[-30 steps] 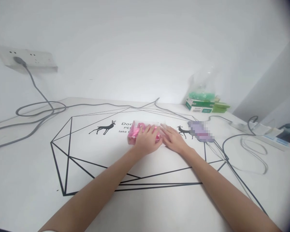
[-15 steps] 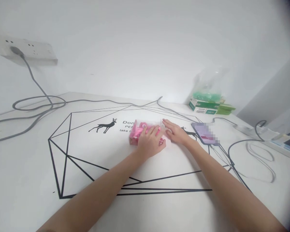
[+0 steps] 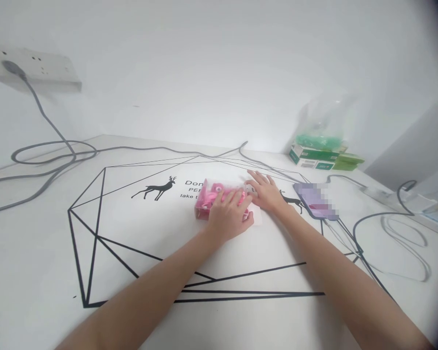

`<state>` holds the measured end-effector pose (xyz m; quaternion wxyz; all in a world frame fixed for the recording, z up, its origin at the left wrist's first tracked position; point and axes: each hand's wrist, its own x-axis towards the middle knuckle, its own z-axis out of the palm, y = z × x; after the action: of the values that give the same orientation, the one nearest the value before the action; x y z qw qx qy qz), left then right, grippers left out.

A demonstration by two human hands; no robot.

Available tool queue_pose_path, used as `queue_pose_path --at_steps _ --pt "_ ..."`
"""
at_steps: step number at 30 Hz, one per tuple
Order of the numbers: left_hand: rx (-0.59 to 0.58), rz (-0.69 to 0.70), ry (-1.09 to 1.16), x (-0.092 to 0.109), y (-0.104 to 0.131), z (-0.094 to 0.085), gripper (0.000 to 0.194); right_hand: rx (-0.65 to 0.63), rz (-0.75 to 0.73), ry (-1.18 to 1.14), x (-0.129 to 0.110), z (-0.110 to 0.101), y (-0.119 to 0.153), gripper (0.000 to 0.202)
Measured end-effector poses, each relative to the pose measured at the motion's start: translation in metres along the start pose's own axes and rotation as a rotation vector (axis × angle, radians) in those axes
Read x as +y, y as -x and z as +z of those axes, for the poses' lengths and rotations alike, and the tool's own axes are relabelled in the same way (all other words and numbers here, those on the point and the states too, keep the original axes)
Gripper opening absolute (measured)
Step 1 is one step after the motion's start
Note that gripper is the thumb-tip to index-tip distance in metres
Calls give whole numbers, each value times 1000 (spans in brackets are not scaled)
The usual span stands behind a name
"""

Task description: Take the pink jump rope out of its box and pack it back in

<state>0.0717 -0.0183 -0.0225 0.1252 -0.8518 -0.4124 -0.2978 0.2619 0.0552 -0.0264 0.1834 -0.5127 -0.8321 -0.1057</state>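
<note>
A small see-through box [image 3: 201,212] with pink contents lies on the white table, roughly mid-view. What the pink things are is hard to make out; a round part and white bits show. My left hand [image 3: 229,212] lies over the box's top and near side, fingers across it and thumb low at the right, gripping it. At the box's right end is my right hand [image 3: 266,192], palm down with fingers stretched and slightly apart. Its fingertips are close to the clear end of the box, and whether they touch it I cannot tell.
A phone [image 3: 316,200] on a cable lies right of my right hand. Behind it, green-and-white boxes [image 3: 314,156] carry a clear bag [image 3: 323,126]. A grey cord [image 3: 127,147] runs along the back from a wall socket [image 3: 51,68]. A power strip [image 3: 423,206] sits far right.
My right hand's fingers have spread and lifted slightly at the box's right end. My left hand stays on the box. The view has shifted a little.
</note>
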Motion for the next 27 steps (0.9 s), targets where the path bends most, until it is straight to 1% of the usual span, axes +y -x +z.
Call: queue_pose_path --at_steps 3,5,9,12,14,17,20,23,27 --pt "-9 -6 -13 1 0 -1 38 60 57 -10 -8 -5 12 32" --pt "-6 2 -18 1 0 -2 37 75 81 -27 -13 -6 20 32" --pt "-6 33 -28 2 0 -4 36 101 116 -87 -20 -3 36 33" --pt "-20 60 -39 2 0 -5 39 122 142 -176 -23 -2 45 36" --pt "-29 89 -37 1 -1 -4 44 93 119 -237 -25 -4 49 39" --pt "-34 127 -32 -1 -1 -3 52 14 71 -320 -26 -8 51 42" --pt "-30 140 -23 -3 -1 -2 55 -27 30 -380 -25 -9 52 41" --pt "-32 143 -12 -4 -2 -2 56 -13 7 -385 -23 -9 52 37" --pt "-100 194 -25 -3 -4 -4 45 37 -14 -375 -21 -10 53 33"
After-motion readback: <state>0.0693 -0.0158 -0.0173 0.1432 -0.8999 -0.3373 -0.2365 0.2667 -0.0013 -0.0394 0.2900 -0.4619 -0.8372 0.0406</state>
